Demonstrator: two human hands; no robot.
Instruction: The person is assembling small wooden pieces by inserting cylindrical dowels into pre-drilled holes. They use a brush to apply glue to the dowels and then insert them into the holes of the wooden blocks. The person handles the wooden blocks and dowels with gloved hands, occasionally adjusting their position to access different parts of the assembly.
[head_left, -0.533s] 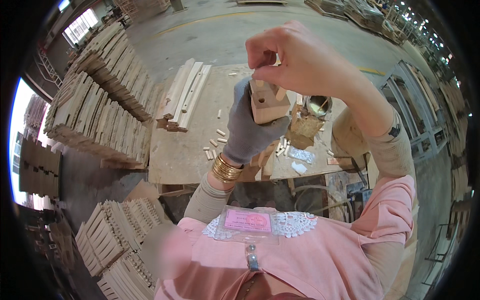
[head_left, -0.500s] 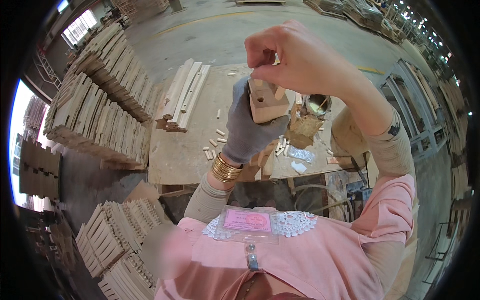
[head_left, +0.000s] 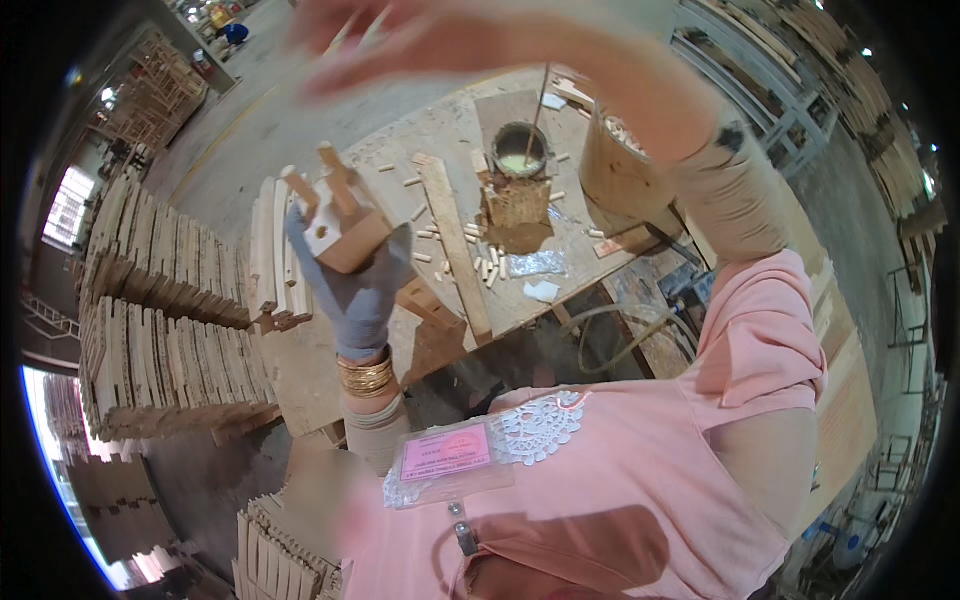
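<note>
My left hand [head_left: 352, 300], in a grey glove, grips a wooden block [head_left: 358, 240] with its end face turned up. A dowel [head_left: 338, 178] and another peg beside it stand up out of that face. Near them a round hole shows dark in the wood. My bare right hand [head_left: 400, 45] is raised at the top of the view, apart from the block and smeared by motion. Pale narrow streaks show at its fingers, too blurred to name. Beyond the block, a pot [head_left: 519, 150] of pale liquid with a stick in it stands on a stained wooden block [head_left: 516, 205].
Loose dowels [head_left: 490, 270] lie scattered on the worktable [head_left: 520, 312] around a long wooden strip [head_left: 455, 245]. A round tub [head_left: 625, 170] stands right of the pot. Stacked wooden slats [head_left: 165, 350] rise at the left. A hose [head_left: 625, 350] loops below the table edge.
My right hand has lifted off the block's pegs and swung up and left. The view has turned, and my left hand with the block now appears further left and lower.
</note>
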